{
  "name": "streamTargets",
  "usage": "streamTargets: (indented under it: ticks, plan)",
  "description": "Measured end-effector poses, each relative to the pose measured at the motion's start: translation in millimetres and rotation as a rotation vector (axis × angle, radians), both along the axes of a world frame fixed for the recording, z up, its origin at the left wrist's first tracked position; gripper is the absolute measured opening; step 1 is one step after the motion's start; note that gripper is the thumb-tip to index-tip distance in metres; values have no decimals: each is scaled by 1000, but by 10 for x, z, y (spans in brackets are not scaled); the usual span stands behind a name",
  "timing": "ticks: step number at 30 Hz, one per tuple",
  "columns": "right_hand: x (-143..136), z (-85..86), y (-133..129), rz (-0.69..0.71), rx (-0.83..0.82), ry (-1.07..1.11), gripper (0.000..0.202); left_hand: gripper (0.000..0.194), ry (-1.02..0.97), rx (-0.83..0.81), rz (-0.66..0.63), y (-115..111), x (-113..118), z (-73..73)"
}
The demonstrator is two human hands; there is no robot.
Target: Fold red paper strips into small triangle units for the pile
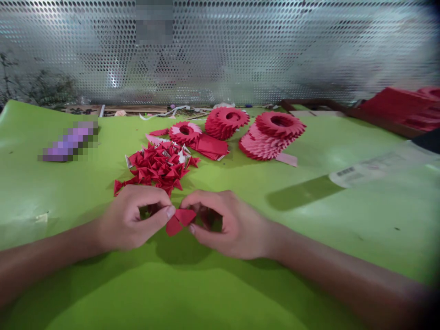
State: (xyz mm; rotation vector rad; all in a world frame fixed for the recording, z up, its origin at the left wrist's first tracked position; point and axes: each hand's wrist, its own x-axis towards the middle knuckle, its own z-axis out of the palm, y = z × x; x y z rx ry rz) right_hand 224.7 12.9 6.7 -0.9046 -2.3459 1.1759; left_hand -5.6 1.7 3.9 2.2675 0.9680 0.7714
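Note:
A small piece of folded red paper (pixel 185 217), with a slit-like gap between its two flaps, is held just above the green tabletop. My left hand (pixel 134 217) pinches its upper left edge between thumb and forefinger. On the other side, my right hand (pixel 233 224) is curled round its right edge, thumb low and forefinger behind; the exact contact is partly hidden. Just beyond my hands lies a loose heap of folded red paper triangles (pixel 156 165), with a few white and pink bits among them.
Behind the heap stand a small paper ring (pixel 185 132), a red stacked ring (pixel 227 123) and a taller pink-and-red one (pixel 271 135). Flat red paper slips (pixel 212 145) lie between them. A clear plastic sleeve (pixel 371 167) is at right, red paper (pixel 395 107) farther back.

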Motion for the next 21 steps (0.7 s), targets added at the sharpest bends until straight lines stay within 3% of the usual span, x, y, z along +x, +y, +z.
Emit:
streamTargets:
  ticks: [10,15,21]
  plan:
    - [13,-94,36,12,357,89,12,39,36,-141,6,-2,5,-10]
    - [13,-130,39,-8,428,101,10,41,29,-134,36,-1,4,1]
    - [-2,-106,25,-87,431,101,17,21,-5,-180,20,-57,3,22]
